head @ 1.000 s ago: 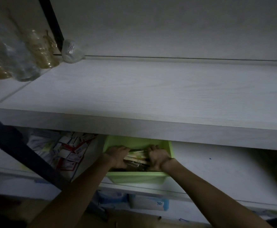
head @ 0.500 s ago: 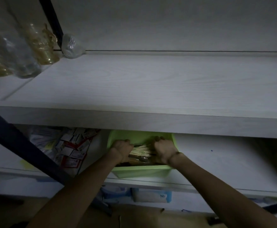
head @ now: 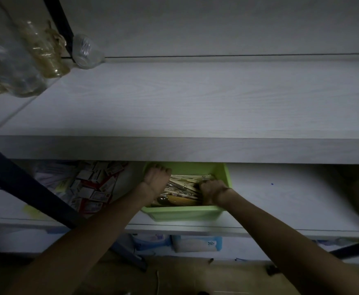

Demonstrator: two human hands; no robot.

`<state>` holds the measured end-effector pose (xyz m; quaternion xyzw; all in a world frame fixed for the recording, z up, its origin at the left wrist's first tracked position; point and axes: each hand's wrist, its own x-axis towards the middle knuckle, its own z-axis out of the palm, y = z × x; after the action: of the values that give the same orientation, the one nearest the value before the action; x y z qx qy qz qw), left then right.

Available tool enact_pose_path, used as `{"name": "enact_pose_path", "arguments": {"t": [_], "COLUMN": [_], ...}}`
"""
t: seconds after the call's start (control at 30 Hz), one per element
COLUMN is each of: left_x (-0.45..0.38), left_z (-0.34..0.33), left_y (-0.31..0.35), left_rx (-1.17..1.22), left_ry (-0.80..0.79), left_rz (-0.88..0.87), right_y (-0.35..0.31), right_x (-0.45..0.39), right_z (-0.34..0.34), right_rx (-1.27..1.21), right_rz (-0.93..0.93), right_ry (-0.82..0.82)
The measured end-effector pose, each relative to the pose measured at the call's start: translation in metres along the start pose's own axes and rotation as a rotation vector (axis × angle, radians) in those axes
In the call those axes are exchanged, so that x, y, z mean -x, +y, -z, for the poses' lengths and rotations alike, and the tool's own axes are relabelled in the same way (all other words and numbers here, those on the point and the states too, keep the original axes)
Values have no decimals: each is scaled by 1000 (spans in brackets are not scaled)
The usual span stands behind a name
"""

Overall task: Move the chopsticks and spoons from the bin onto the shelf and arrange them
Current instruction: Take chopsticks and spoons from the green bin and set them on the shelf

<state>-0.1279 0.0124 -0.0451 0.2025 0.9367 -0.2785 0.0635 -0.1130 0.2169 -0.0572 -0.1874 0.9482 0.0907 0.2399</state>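
Note:
A light green bin [head: 185, 212] stands on the lower shelf, partly under the upper shelf [head: 195, 103]. Inside lies a heap of wrapped wooden chopsticks and spoons [head: 185, 186], pale with some yellow ones near the front. My left hand [head: 156, 180] is in the bin at the heap's left end, fingers curled down onto it. My right hand [head: 212, 191] is at the heap's right end, fingers closed on the bundle. The fingertips of both hands are hidden among the utensils.
Clear glass jars [head: 14, 67] and a bottle [head: 86, 52] stand at the upper shelf's left end. Red and white small boxes [head: 91, 188] lie left of the bin. A dark metal post [head: 25, 188] crosses at left. Tissue packs [head: 195, 243] sit below.
My view has tilted slightly, so the bin sits lower under the upper shelf. Both hands have stayed in the bin and spread a little to the ends of the utensil heap.

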Motion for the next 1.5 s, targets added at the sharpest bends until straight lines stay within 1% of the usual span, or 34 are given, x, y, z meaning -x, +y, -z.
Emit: {"name": "enact_pose_path", "arguments": {"t": [0.1, 0.27, 0.37, 0.57, 0.7, 0.77, 0.8, 0.87, 0.93, 1.0, 1.03, 1.07, 1.1, 1.13, 1.17, 1.23, 1.3, 1.5], "left_x": [-3, -6, -6, -5, 7, 8, 6, -10, -5, 22, 35, 42, 45, 50, 54, 58, 62, 71], "left_z": [-2, -8, -10, -6, -4, -12, -24, -73, -76, -37, -18, -11, -9, -3, 1, 3, -2, 2], "left_y": [-5, -11, -13, -23, -37, -53, -66, -90, -99, -96, -93, -90, -88, -86, -83, -81, -82, -70], "left_rx": [-4, 27, 44, 108, 20, 34, 47, 164, 184, 161, 176, 162, 142, 144, 151, 190, 248, 528], "left_ry": [-10, 41, 48, 87, 244, 222, 250, 280, 265, 249, 258, 301, 335, 270, 220, 219, 208, 105], "left_rz": [-20, -51, -47, -23, -12, 22, 38, 86, 89, 114, 125, 116, 120, 135, 148, 191, 230, 429], "right_y": [0, -1, -2, 0, 6, 7, 9, 12, 15, 16, 19, 16, 10, 9, 8, 7, 7, 13], "right_x": [-2, -3, -3, 15, 27, 27, 28, 29, 29, 37, 39, 43, 50, 52, 52, 49, 50, 78], "right_z": [1, -3, -2, 26, 41, 44, 46, 46, 43, 37, 34, 32, 36, 38, 33, 32, 35, 49], "right_rx": [-50, -121, -121, -134, -261, -302, -310, -302, -253, -195, -113, -79, -121, -154, -151, -290, -340, -304], "right_rz": [23, 61, 77, 35, 8, -12, -22, -16, -39, -61, -52, -46, -51, -53, -31, -71, -67, -94], "right_ry": [-24, -54, -74, -78, -194, -245, -272, -300, -293, -285, -249, -173, -88, -62, -71, -126, -97, -66]}}
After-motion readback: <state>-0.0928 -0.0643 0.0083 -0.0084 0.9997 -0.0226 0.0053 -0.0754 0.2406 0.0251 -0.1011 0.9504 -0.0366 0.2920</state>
